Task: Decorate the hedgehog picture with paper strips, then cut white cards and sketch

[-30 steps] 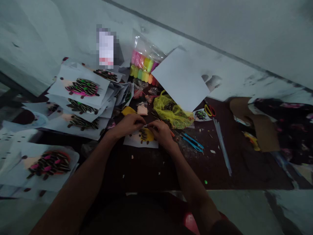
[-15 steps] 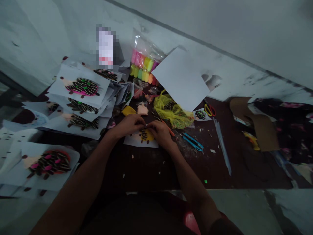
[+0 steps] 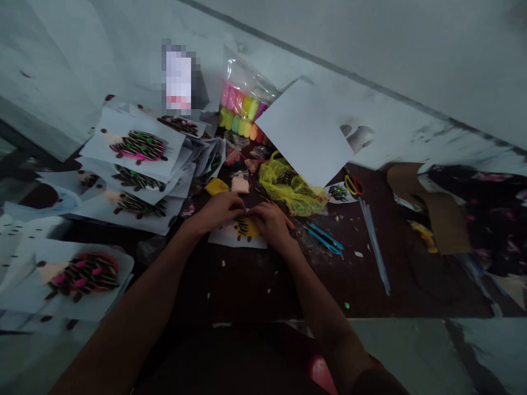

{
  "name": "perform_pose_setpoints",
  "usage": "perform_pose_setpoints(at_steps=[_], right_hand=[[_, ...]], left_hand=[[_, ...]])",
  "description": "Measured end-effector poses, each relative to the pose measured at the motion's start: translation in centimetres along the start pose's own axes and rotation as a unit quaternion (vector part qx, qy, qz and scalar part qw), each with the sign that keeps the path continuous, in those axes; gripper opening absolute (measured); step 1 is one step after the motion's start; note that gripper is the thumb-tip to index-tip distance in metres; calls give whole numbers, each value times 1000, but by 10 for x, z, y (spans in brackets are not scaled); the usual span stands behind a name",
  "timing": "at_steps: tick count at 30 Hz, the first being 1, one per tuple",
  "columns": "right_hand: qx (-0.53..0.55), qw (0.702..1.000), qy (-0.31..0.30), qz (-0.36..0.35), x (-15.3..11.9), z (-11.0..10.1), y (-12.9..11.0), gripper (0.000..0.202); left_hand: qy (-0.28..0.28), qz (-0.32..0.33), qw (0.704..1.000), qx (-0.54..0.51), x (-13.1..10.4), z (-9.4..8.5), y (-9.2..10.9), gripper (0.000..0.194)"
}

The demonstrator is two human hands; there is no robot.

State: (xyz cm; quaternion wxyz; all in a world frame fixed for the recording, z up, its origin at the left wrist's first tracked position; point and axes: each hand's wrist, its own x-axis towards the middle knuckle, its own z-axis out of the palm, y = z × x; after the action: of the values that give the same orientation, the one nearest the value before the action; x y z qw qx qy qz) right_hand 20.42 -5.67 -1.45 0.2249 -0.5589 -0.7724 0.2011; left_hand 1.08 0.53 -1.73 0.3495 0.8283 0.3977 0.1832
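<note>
A white sheet of paper (image 3: 222, 238) lies on the dark table, bearing a half-covered hedgehog picture (image 3: 247, 230) with a yellow body, dark spines like striped seeds and brown feet. My left hand (image 3: 220, 211) rests over the sheet's upper left, fingers bent and pinched together. My right hand (image 3: 269, 222) is curled over the picture's right side, its fingertips close to the left ones. Whatever either hand pinches is hidden. Just beyond the left fingers sit a yellow lump (image 3: 217, 186) and a pale pink block (image 3: 240, 184), both clay-like.
Hedgehog pictures are stacked on the left (image 3: 135, 148), another nearer me (image 3: 78, 274). Behind are a bag of coloured clay (image 3: 242, 109) and a yellow plastic bag (image 3: 288, 186). To the right lie a blue cutter (image 3: 325, 238), scissors (image 3: 354, 185) and clear sticks (image 3: 374, 247).
Almost nothing differs. Both hands stay over the yellow hedgehog picture, with at most a slight shift of the fingers.
</note>
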Motion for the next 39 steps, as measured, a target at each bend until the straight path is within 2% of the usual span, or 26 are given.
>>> perform_pose_setpoints(at_steps=[11,16,20,24,26,31,35,39], right_hand=[[-95,995,-34,-1,2,-3,-12,24],[-98,994,-39,-1,1,-6,-14,22],[-85,996,2,8,-1,-13,-6,23],[-95,991,68,60,0,-21,8,22],[-104,989,79,75,3,-22,13,22],[-149,983,51,93,21,-18,10,20],[-191,974,5,124,34,-18,3,21],[-225,968,-9,113,38,-17,-1,24]], left_hand=[[-18,-4,1000,3,1,-1,0,21],[-20,-6,1000,-9,1,-1,-1,20],[-2,-2,999,-46,1,0,-4,20],[8,-12,998,-61,0,0,-5,21],[21,-14,997,-66,0,0,-5,22],[55,-9,996,-71,0,-1,-6,26],[48,7,998,-46,0,-1,-8,28],[41,26,999,-23,1,-1,-9,32]])
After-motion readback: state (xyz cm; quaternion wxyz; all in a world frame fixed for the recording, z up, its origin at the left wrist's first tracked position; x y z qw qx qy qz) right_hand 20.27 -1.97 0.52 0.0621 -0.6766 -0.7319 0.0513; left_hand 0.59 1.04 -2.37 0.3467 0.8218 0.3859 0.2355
